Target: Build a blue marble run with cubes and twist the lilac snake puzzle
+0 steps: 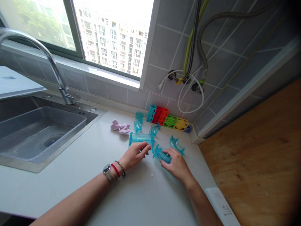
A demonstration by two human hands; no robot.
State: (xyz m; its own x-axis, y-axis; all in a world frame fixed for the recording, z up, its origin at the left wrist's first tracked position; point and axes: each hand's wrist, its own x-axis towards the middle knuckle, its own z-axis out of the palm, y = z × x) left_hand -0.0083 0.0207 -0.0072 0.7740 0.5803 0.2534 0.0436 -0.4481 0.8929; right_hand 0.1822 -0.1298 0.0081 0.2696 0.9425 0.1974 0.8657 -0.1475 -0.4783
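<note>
Pinching, between thumb and fingers of the right hand [176, 163], a curved blue piece [162, 156] of clear plastic, low at the white surface [134, 197] and just beside the end of a straight blue piece [141, 137]. Bending loosely the fingers of the left hand [138, 152], at the near side of this straight piece; not possible to tell if touching or gripping it. Wearing on the left wrist a watch [108, 171] and, next to it, a red band [115, 170]. Near the right hand, on its far side, with another arched piece [177, 146] lying apart. Beyond the straight piece, with two more bent pieces, one at left [138, 125] and one at right [154, 129]. To the left of these, with a purple folded object [120, 127]. Farther, along the wall, with a row of coloured blocks [170, 121]. At far left, with a sink [44, 164] and a curved tap [53, 64].
</note>
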